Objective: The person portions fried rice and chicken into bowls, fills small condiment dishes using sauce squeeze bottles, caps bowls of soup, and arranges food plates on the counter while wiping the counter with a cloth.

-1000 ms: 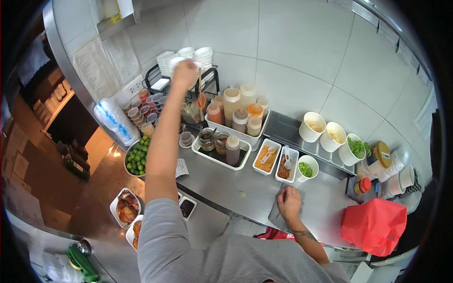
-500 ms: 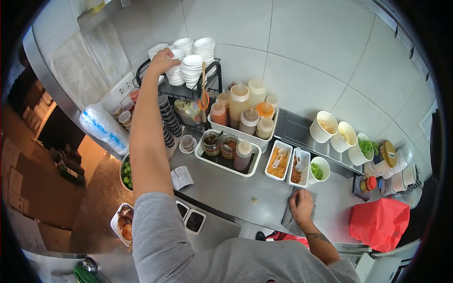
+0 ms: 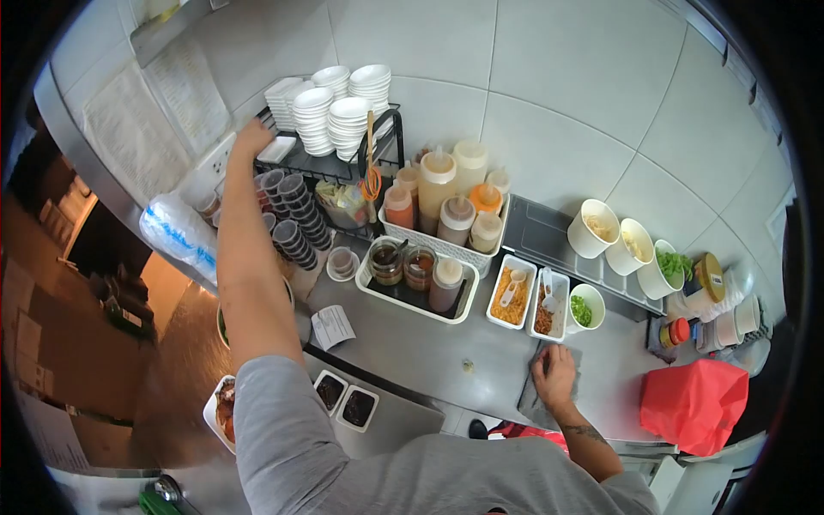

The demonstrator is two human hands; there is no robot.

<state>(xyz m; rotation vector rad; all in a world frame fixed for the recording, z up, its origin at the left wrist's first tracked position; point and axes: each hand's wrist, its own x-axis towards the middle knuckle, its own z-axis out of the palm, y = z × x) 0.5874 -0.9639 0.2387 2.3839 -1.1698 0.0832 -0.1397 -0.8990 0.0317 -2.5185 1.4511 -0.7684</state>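
Note:
My left hand is stretched out to the left end of a black wire rack. Its fingers are partly hidden and I cannot make out whether they hold anything. Just right of it a small white rectangular dish lies on the rack, beside stacked white round bowls and a stack of white rectangular dishes. My right hand rests on a folded grey cloth at the counter's front edge, fingers curled in against it.
Black plastic cups stand stacked below the rack. Squeeze bottles fill a white basket; jars sit in a tray. Topping containers, white tubs and a red bag are to the right. A wrapped plastic roll lies left.
My left hand has moved left and down, away from the white bowl stacks to the rack's left end. The small rectangular dish there now shows. My right hand stays on the cloth.

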